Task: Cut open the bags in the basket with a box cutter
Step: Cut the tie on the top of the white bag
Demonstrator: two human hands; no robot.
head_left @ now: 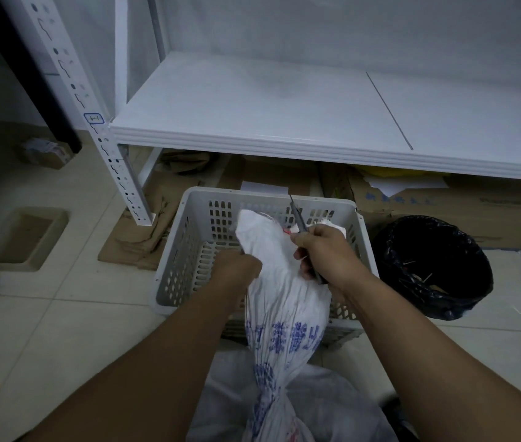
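A white plastic bag point(280, 291) with blue printing stretches from near my body up over the white perforated basket point(201, 224) on the floor. My left hand point(237, 266) grips the bag's left side above the basket. My right hand point(320, 250) holds a grey box cutter point(297, 218), its blade pointing up and away just right of the bag's top end. A second white bag point(332, 226) peeks out inside the basket behind my right hand.
A white metal shelf point(284, 122) stands right behind the basket, its slotted upright point(106, 148) at the left. A bin with a black liner point(431, 266) sits to the right. Flattened cardboard point(144, 231) and boxes lie under the shelf. Tiled floor spreads left.
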